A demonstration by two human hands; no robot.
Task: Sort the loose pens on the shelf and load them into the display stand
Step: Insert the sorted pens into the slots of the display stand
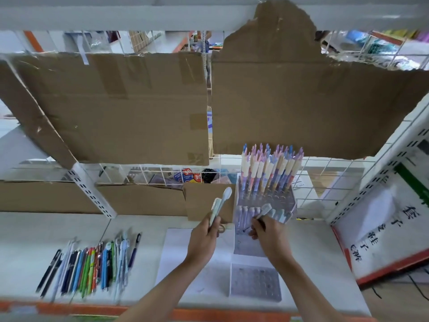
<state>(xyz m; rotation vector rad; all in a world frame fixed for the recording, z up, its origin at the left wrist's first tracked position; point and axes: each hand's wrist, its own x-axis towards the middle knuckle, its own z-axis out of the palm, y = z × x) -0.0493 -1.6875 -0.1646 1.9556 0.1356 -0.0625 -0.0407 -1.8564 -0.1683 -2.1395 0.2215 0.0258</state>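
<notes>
Nearest the camera, a second, empty perforated stand [255, 283] sits at the shelf's front edge, with a white paper sheet [176, 249] beside and under it. To the left, the loose pens [90, 267] lie in a rough row on the white shelf [34, 240], mixed in colour: black, blue, green, orange, and pale ones.

Above the sheet, the left hand [204, 240] grips a small bundle of pale pens [220, 206], their caps pointing up and away. The right hand [267, 231] pinches a single pale pen [263, 211] and holds it at the front row of the display stand [264, 201], where a few similar pens already stand. The back rows carry a tight cluster of pastel pens [270, 168] standing upright.

The step in hand looks to be seating this pen in a front hole. It would go best if the tip is lined up with a free hole first and the pen is brought upright before it is pushed down, so that its neighbours are not knocked. The left hand should keep its bundle clear of the stand.

Behind the stand, torn cardboard panels [116, 108] hang over a white wire grid [325, 173], through which other stocked shop shelves show, blurred. At the right, a white sign with handwritten characters [383, 228] leans on the upright.
</notes>
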